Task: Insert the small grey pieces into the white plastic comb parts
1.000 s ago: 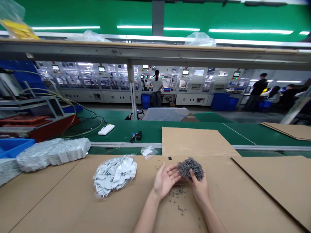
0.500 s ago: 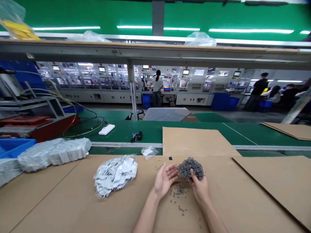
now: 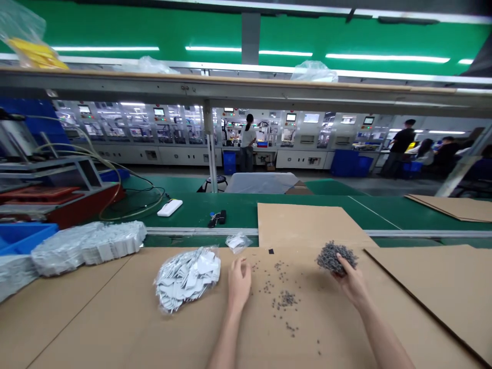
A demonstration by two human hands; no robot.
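My right hand (image 3: 351, 282) is cupped under a heap of small dark grey parts (image 3: 335, 256), holding it just above the cardboard sheet (image 3: 115, 318). Loose grey parts (image 3: 282, 297) lie scattered on the cardboard between my hands. My left hand (image 3: 239, 282) rests on the cardboard with its fingers curled downward, right beside a clear bag of white tags (image 3: 188, 277). I cannot make out anything in its fingers.
A long pack of white tags (image 3: 88, 246) lies at the left by a blue bin (image 3: 23, 236). A small bag (image 3: 237, 242) sits at the cardboard's far edge. Beyond are a green conveyor (image 3: 192, 207), another cardboard sheet (image 3: 307, 225) and people at distant machines.
My hands have parted: the right one carried the heap of grey parts to the right, and the left one moved left toward the bag of tags, leaving loose parts between them.
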